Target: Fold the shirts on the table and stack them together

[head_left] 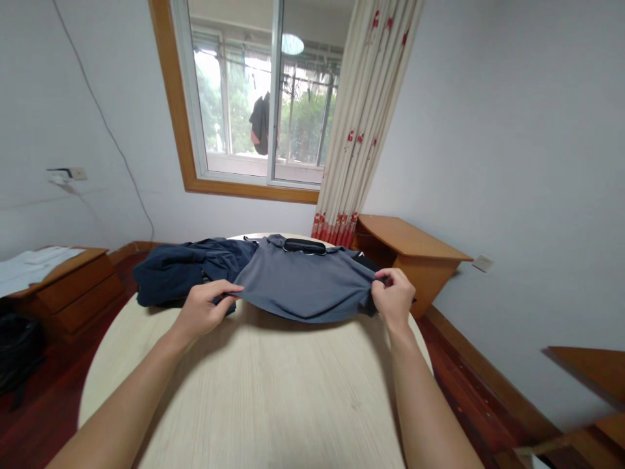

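A grey-blue shirt [307, 283] is stretched between my two hands over the far part of the round table. My left hand [208, 306] pinches its near left corner between thumb and fingers. At the near right corner, my right hand [393, 293] is closed on the cloth. The hem between them sags and hangs a little above the tabletop. On the shirt's far side lies a long black case [305, 246]. Black cloth with a small white mark [364, 258] shows at the shirt's right edge.
Dark navy clothes [180, 267] lie heaped on the left of the pale round table [293, 397]. A brown wooden desk [415, 238] stands behind on the right, beside a patterned curtain [361, 124]. Papers cover a low wooden cabinet [85, 286] at left.
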The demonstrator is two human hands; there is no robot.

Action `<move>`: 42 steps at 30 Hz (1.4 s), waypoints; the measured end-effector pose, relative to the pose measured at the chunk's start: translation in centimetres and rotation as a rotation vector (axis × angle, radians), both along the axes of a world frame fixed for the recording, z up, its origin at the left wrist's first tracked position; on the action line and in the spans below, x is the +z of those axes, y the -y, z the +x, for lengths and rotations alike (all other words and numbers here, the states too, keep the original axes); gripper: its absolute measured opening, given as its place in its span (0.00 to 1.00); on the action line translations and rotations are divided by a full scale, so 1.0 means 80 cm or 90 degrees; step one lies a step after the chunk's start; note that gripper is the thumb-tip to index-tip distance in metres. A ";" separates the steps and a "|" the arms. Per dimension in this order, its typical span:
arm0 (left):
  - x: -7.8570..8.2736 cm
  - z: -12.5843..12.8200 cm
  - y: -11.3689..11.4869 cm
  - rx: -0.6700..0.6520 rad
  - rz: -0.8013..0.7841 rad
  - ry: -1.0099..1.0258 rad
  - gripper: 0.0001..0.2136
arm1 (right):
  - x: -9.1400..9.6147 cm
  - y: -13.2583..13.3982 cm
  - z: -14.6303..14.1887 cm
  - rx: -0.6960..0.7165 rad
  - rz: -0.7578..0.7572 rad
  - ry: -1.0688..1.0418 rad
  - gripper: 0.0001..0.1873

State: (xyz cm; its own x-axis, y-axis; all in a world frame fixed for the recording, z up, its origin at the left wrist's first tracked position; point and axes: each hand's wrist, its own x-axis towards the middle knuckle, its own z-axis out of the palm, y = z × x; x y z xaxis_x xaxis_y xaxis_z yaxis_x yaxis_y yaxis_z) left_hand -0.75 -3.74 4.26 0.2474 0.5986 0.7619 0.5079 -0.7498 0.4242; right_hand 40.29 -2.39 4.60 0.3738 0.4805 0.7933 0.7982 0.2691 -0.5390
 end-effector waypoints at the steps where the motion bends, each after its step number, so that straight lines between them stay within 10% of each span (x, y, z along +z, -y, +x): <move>1: 0.006 0.000 0.006 -0.024 0.001 0.002 0.08 | 0.005 0.005 0.003 -0.028 0.006 0.014 0.09; 10: 0.029 0.019 0.047 -0.312 -0.445 -0.255 0.11 | 0.019 0.025 0.033 -0.268 -0.178 0.065 0.13; 16: 0.007 0.043 0.057 -0.570 -0.849 -0.340 0.26 | 0.004 0.015 0.036 -0.152 -0.418 0.154 0.18; 21: -0.013 0.079 0.048 -0.283 -0.494 -0.184 0.22 | -0.018 0.000 -0.041 0.156 -0.406 0.280 0.18; 26: -0.062 0.110 0.035 -0.170 -0.299 -0.338 0.25 | -0.064 -0.013 -0.108 0.394 -0.429 0.355 0.22; 42: -0.083 0.094 0.032 -0.117 -0.286 -0.582 0.36 | -0.110 -0.010 -0.047 0.213 -0.510 0.277 0.27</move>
State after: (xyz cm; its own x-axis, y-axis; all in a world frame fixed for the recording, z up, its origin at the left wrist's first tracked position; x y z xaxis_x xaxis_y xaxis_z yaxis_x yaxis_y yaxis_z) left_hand 6.78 -6.29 -2.34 0.7354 0.6760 -0.0467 0.6705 -0.7161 0.1941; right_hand 36.55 -1.60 -4.17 -0.1285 0.9666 0.2220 0.9199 0.1998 -0.3375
